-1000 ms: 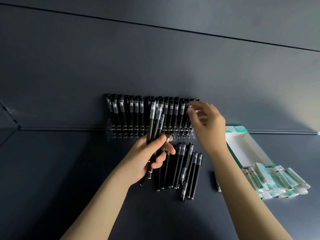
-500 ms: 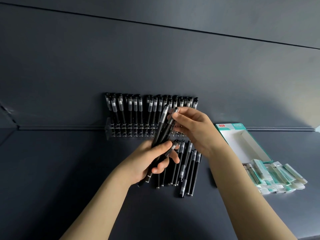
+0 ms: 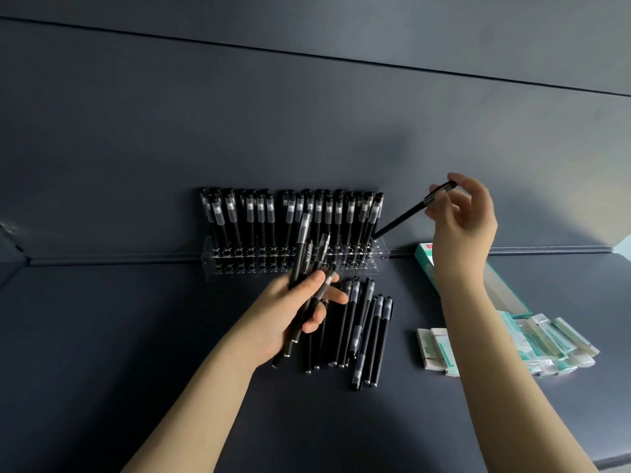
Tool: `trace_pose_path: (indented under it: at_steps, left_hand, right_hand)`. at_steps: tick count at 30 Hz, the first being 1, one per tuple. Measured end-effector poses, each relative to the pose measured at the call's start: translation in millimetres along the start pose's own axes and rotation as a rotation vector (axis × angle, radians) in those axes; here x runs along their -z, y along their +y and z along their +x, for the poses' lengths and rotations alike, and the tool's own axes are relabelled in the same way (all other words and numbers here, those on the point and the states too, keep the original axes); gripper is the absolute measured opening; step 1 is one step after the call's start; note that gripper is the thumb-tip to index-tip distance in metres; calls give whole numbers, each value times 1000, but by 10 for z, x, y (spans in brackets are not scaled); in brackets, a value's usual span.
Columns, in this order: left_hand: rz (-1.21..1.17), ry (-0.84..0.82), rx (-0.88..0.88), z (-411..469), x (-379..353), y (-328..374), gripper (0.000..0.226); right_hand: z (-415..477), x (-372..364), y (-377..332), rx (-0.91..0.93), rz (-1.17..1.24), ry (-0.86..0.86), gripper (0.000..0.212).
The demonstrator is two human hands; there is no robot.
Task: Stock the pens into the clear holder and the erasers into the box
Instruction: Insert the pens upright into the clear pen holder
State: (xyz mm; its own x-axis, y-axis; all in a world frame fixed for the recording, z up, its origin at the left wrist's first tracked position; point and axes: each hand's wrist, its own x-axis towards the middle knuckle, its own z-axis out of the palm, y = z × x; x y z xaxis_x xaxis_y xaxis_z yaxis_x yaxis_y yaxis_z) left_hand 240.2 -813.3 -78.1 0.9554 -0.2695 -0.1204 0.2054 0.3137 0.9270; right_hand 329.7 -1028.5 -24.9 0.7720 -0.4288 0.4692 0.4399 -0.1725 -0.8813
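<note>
Raised right hand (image 3: 461, 213) pinches one tilted pen (image 3: 406, 213) beside the clear holder (image 3: 382, 250); left hand (image 3: 290, 308) grips several pens (image 3: 304, 254).

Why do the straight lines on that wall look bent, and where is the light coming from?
Head view: the wide-angle lens bows the wall seam; the wall is brightest at upper right, so light likely comes from there; the loose pens barely stand out from the dark table; the clear holder shows only faint edges; the right hand looks sharp, not blurred.
</note>
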Motion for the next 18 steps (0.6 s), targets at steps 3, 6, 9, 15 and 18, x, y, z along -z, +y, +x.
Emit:
trace_pose_path:
  at_steps: [3, 6, 9, 15, 18]
  left_hand:
    - [14, 43, 1, 8, 10, 3, 36]
    - [42, 58, -5, 19, 10, -3, 38]
    - [39, 67, -23, 24, 10, -12, 34]
    - [53, 99, -39, 25, 38, -13, 22]
    - [35, 94, -63, 14, 33, -11, 24]
  right_hand:
    - [-33, -12, 56, 85, -127, -41, 25]
    - [-64, -47, 75, 130, -192, -87, 28]
    - [-81, -87, 94, 157, -253, -125, 28]
    - [-40, -177, 226, 195, -357, -228, 28]
    - [-26, -204, 320, 212, -401, -264, 29]
